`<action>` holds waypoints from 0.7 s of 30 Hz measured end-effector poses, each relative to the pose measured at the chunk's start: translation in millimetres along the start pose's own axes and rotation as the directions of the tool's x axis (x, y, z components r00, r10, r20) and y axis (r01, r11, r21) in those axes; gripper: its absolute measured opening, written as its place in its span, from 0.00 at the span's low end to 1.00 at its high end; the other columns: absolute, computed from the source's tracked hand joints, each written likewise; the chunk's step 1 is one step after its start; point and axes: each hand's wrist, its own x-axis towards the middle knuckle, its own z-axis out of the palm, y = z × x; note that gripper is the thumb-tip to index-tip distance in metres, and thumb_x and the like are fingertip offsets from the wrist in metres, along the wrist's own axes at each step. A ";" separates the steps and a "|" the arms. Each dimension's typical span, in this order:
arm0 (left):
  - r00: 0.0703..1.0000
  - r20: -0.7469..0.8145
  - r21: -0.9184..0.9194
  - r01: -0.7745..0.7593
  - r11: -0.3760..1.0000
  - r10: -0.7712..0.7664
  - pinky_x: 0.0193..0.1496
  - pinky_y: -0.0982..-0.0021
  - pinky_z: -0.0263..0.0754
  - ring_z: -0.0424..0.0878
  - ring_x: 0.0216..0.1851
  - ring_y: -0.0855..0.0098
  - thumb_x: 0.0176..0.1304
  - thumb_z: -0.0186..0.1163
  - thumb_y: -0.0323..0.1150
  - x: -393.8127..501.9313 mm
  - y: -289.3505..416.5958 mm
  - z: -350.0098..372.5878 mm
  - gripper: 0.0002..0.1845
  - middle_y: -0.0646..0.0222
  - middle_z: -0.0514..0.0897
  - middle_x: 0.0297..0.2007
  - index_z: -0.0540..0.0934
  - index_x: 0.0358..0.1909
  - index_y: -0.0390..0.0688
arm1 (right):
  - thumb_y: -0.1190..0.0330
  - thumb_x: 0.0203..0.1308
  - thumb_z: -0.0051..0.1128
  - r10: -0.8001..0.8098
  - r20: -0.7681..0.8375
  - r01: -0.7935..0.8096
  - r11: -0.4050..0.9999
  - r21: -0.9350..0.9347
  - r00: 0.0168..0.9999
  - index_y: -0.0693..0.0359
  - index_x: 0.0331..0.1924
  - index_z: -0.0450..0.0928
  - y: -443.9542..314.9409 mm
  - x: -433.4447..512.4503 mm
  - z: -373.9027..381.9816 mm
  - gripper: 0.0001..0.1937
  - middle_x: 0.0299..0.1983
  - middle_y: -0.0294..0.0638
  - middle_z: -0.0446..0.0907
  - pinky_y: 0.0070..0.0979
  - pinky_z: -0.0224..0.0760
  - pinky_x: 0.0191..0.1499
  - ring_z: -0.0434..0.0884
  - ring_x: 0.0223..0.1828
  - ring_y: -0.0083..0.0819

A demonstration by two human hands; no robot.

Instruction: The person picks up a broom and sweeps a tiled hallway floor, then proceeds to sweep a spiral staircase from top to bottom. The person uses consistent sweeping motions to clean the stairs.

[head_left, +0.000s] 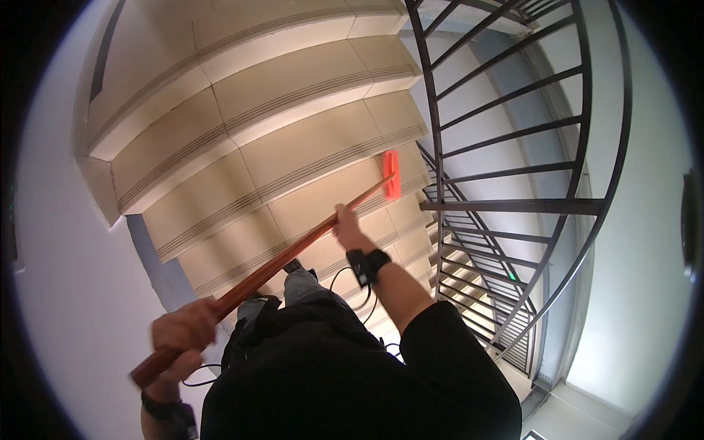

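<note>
Both of my hands grip a long reddish-brown wooden handle that slants across the view. My left hand (184, 333) is wrapped around it near its thick lower-left end. Farther along, my right hand (347, 226) closes around the handle (286, 256). At the far end is a pinkish-red broom head (391, 175), slightly blurred. It lies over a beige tiled stair tread (330, 181), close to the railing side. Whether its bristles touch the step cannot be told. Each wrist wears a black band with a cable near it.
A dark metal railing (511, 206) runs down the right side, with lower flights seen through its bars. Tiled steps (297, 69) with grooved edges fill the upper left. A white wall (66, 264) bounds the left. My shoe (292, 266) is on the stairs below me.
</note>
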 end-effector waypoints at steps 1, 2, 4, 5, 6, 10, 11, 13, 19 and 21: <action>1.000 0.002 0.003 0.016 1.000 -0.016 0.44 0.61 0.62 0.70 0.23 0.69 0.41 0.61 0.36 10.4 -18.5 9.8 0.17 0.68 0.68 0.14 0.64 0.08 0.41 | 0.58 0.49 0.47 0.066 -0.017 -0.066 0.998 0.015 0.998 0.56 0.21 0.63 -6.4 18.5 -16.1 0.13 0.12 0.34 0.58 0.21 0.50 0.07 0.59 0.07 0.23; 0.994 0.108 0.037 -0.019 0.999 0.015 0.44 0.61 0.62 0.70 0.27 0.68 0.42 0.60 0.33 23.0 -35.7 15.7 0.15 0.67 0.69 0.17 0.65 0.10 0.40 | 0.57 0.48 0.47 -0.150 0.023 0.152 0.980 -0.126 0.988 0.56 0.22 0.63 -8.8 32.5 -31.4 0.13 0.13 0.35 0.59 0.21 0.50 0.07 0.59 0.07 0.23; 0.980 0.200 0.075 -0.019 0.997 0.004 0.44 0.62 0.63 0.70 0.32 0.67 0.43 0.59 0.27 46.7 -64.3 26.9 0.12 0.66 0.70 0.21 0.66 0.11 0.39 | 0.58 0.50 0.46 0.032 -0.073 -0.023 0.992 0.120 0.997 0.57 0.27 0.63 -21.0 60.5 -46.2 0.12 0.14 0.37 0.61 0.22 0.52 0.07 0.60 0.07 0.26; 0.979 0.201 0.068 0.000 0.998 -0.014 0.44 0.63 0.63 0.70 0.33 0.66 0.43 0.58 0.25 57.4 -74.4 32.9 0.11 0.65 0.71 0.22 0.67 0.12 0.39 | 0.59 0.51 0.46 0.146 -0.113 -0.124 0.975 0.186 0.983 0.58 0.30 0.63 -28.4 68.2 -51.5 0.12 0.15 0.38 0.62 0.23 0.53 0.07 0.60 0.07 0.27; 0.974 0.216 0.080 0.046 0.996 -0.062 0.44 0.63 0.63 0.70 0.34 0.66 0.44 0.57 0.23 66.1 -78.3 34.9 0.09 0.65 0.71 0.24 0.67 0.13 0.38 | 0.58 0.51 0.46 0.152 -0.088 -0.119 0.946 0.302 0.985 0.57 0.31 0.63 -29.3 68.9 -49.5 0.12 0.16 0.38 0.65 0.22 0.53 0.07 0.62 0.09 0.27; 0.975 0.217 0.105 0.029 0.994 -0.051 0.44 0.63 0.64 0.71 0.37 0.65 0.43 0.58 0.22 76.4 -51.5 19.7 0.08 0.66 0.71 0.24 0.69 0.15 0.38 | 0.55 0.52 0.44 0.095 -0.034 -0.074 0.914 0.399 0.995 0.52 0.31 0.62 -24.7 33.5 -14.0 0.12 0.21 0.39 0.73 0.19 0.58 0.09 0.68 0.13 0.26; 0.960 0.279 0.160 -0.036 0.986 -0.010 0.47 0.61 0.63 0.72 0.35 0.64 0.42 0.58 0.22 75.6 -38.2 8.9 0.07 0.67 0.72 0.22 0.70 0.15 0.39 | 0.55 0.52 0.45 0.061 -0.013 -0.050 0.912 0.408 0.998 0.53 0.29 0.63 -19.7 18.4 -0.9 0.11 0.20 0.39 0.72 0.19 0.57 0.09 0.67 0.12 0.25; 0.966 0.259 0.232 -0.079 0.970 0.017 0.50 0.59 0.62 0.75 0.31 0.63 0.40 0.58 0.25 66.9 -14.9 -7.4 0.05 0.69 0.72 0.19 0.71 0.17 0.42 | 0.56 0.51 0.45 0.048 0.131 -0.087 0.947 0.309 0.990 0.54 0.24 0.63 -16.1 -5.9 15.6 0.12 0.14 0.35 0.66 0.19 0.55 0.10 0.63 0.09 0.24; 0.985 0.161 0.111 0.048 0.993 -0.065 0.44 0.63 0.64 0.70 0.34 0.66 0.40 0.56 0.23 78.8 -43.3 7.5 0.10 0.68 0.69 0.20 0.65 0.12 0.41 | 0.58 0.52 0.41 -0.063 0.073 0.049 0.982 0.182 0.995 0.55 0.21 0.63 -33.0 21.2 -10.9 0.12 0.14 0.32 0.58 0.18 0.50 0.09 0.61 0.09 0.21; 0.976 0.213 0.088 0.035 0.996 -0.053 0.42 0.67 0.64 0.69 0.35 0.67 0.42 0.58 0.22 96.4 -68.3 27.4 0.12 0.68 0.69 0.21 0.64 0.11 0.40 | 0.58 0.51 0.42 -0.036 0.027 0.033 0.995 0.092 0.999 0.55 0.25 0.64 -43.0 53.3 -42.8 0.11 0.14 0.32 0.58 0.17 0.49 0.09 0.60 0.09 0.20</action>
